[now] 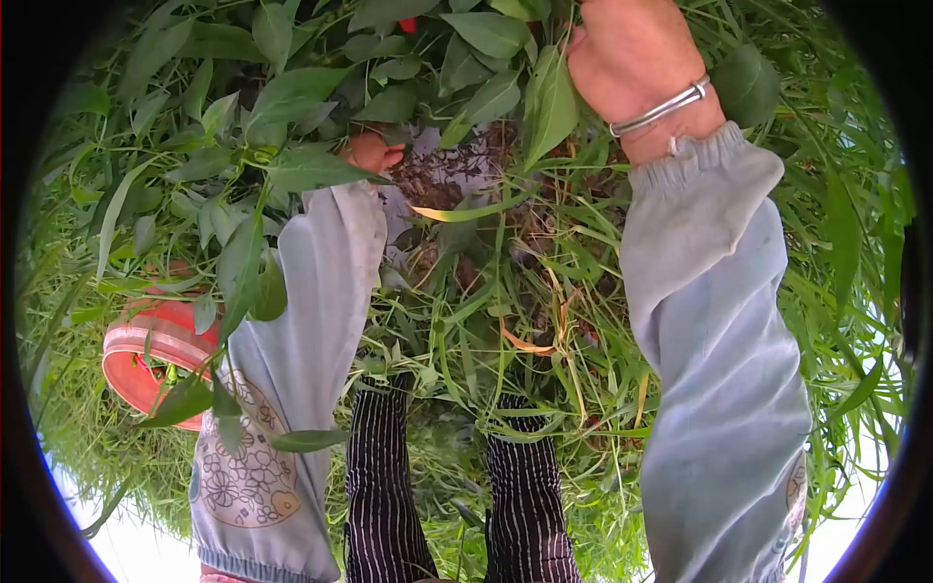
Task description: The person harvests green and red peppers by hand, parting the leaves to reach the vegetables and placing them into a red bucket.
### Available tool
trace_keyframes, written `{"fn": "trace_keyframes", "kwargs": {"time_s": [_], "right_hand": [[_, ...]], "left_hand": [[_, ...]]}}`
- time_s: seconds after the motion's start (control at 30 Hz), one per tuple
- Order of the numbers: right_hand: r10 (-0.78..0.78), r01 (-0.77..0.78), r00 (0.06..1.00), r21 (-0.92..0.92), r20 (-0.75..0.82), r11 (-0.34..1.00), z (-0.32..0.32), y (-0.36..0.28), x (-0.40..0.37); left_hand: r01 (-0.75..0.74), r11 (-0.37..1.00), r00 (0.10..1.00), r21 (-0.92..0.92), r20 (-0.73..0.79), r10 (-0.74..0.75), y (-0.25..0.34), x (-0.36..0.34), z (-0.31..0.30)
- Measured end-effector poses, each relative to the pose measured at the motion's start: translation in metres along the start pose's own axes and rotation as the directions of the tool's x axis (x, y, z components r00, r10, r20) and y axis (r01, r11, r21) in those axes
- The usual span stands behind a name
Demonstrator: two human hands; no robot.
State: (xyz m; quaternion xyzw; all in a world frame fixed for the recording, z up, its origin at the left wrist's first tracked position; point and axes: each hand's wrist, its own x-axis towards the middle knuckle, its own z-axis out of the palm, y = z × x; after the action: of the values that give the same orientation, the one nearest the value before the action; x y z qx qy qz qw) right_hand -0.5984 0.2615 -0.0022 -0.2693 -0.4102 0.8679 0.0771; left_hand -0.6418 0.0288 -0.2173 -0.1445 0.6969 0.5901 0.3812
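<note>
My left hand (371, 153) is low among the pepper plant leaves, at the end of a pale blue sleeve. Leaves cover part of it, and what its fingers hold, if anything, is hidden. My right hand (632, 58), with a silver bangle (663, 107) at the wrist, reaches to the top edge beside a large green leaf (552, 107). Its fingers are bent and pressed together against the foliage; what lies in them cannot be made out. A bit of red (407, 24) shows between leaves at the top.
A red bucket (155, 355) with something red and green inside stands at the left, partly behind leaves. My striped trouser legs (384, 476) are at the bottom centre. Tall grass (466, 340) and dry yellow blades fill the ground between the plants.
</note>
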Motion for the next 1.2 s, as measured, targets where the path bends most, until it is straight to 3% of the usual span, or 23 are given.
{"fn": "trace_keyframes", "kwargs": {"time_s": [0.07,0.83,0.93,1.2], "right_hand": [[-0.002,0.002,1.0,0.022,0.008,1.0,0.0,-0.001,0.004],[-0.016,0.018,0.999,0.041,-0.038,0.999,0.002,0.017,-0.004],[-0.039,0.038,0.999,-0.066,-0.021,0.997,0.004,0.023,-0.014],[0.06,-0.091,0.975,-0.138,-0.213,0.986,-0.002,0.026,-0.042]], "left_hand": [[0.009,0.99,0.999,-0.14,0.037,-0.004,-0.012,0.011,-0.009],[0.054,0.999,0.995,-0.001,0.08,-0.054,0.03,0.009,0.01],[0.059,0.998,0.995,0.0,0.082,-0.059,0.029,0.009,0.008],[0.198,0.978,0.976,-0.07,0.108,-0.19,0.035,-0.02,0.001]]}}
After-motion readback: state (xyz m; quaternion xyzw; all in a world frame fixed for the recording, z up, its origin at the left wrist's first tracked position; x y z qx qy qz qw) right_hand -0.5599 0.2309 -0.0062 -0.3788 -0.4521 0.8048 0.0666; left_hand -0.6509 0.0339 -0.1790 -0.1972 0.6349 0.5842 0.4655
